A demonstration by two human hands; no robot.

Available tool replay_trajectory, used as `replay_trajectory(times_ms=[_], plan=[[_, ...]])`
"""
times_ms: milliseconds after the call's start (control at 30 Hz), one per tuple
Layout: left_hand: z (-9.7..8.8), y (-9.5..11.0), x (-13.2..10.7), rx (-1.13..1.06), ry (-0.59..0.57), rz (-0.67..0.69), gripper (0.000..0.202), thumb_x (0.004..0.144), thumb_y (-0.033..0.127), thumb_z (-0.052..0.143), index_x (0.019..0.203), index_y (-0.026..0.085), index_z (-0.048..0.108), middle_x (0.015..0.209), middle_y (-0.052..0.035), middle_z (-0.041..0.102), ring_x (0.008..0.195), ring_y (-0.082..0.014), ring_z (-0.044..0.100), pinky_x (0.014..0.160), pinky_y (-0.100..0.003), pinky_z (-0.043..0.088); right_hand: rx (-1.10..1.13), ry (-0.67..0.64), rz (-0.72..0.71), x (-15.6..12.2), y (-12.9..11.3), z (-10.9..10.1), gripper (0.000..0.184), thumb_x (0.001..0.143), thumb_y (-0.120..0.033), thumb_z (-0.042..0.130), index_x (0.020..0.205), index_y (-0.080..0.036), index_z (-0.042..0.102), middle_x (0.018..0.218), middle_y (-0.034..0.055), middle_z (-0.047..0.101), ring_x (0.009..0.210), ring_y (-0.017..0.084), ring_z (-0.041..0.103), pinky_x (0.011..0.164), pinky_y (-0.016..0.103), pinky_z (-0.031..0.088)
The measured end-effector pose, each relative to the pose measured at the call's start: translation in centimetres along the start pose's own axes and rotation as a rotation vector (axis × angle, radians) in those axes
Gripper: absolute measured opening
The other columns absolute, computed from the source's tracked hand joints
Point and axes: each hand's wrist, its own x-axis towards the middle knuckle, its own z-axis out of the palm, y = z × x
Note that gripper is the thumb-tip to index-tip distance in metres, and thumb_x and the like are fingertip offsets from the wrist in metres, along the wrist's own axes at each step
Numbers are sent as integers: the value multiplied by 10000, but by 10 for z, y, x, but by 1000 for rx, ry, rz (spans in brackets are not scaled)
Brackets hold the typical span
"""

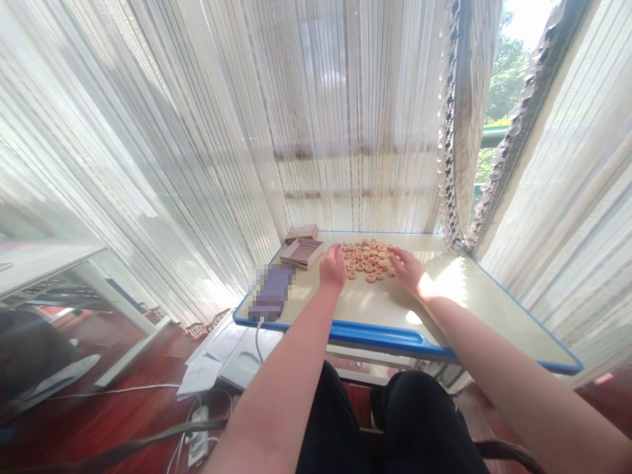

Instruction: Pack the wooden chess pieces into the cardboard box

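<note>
Loosely heaped pieces [368, 261]: small, round, pale wooden-looking discs, gathered between the two hands; some overlap near the middle, others lie singly on the side nearer the wearer. Several faces carry darker marks, too small to read.
Left hand [334, 268]: open, fingers reaching forward, palm side turned toward the heap, just beside its left edge; whether it touches a disc, I cannot tell.
Right hand [409, 271]: open, fingers angled forward and inward, fingertips at the heap's right edge; contact with the nearest discs cannot be made out.
Shallow box [302, 254]: open side up, near the left hand, beyond it and to its left.
Second box part [303, 232]: just behind the shallow box, farther from the left hand.
Purple slab [270, 294]: pixelated, left of the left hand and nearer the wearer, with a white cable [258, 342] hanging down from its near end.
Table [494, 322]: cream top beneath both hands, blue-edged, a blue groove [378, 334] on the near side of the hands.
Sunlight: bright on the right wrist and on the tabletop beyond it.
Curtain [365, 99]: striped and sheer, hanging beyond both hands.
Knees [417, 401]: dark-clothed, below the hands.
</note>
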Motion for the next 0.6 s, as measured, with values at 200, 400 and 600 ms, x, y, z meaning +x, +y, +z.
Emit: replay_trajectory(times_ms=[200,400,600], plan=[[-52,1,42,-90,138,-29,336,870,271,306,1021,157,584,1102,-72,615,1057,-168,534,940,-296,398,247,-32,50,18,-64,15,418,818,-430,404,1140,-222,573,1168,79,586,1065,249,525,931,443,381],[-110,-33,64,9,244,-124,375,874,340,273,1023,181,578,1094,-52,611,1052,-171,530,920,-288,400,602,-57,79,39,-135,83,466,826,-400,373,1236,-200,469,1274,89,499,1156,218,460,936,393,393],[-135,-78,61,71,211,-234,352,849,344,320,989,181,599,1094,-73,614,1085,-206,516,946,-338,378,559,62,198,31,-150,162,525,833,-404,315,1261,-120,419,1301,143,443,1213,234,383,1012,407,293]])
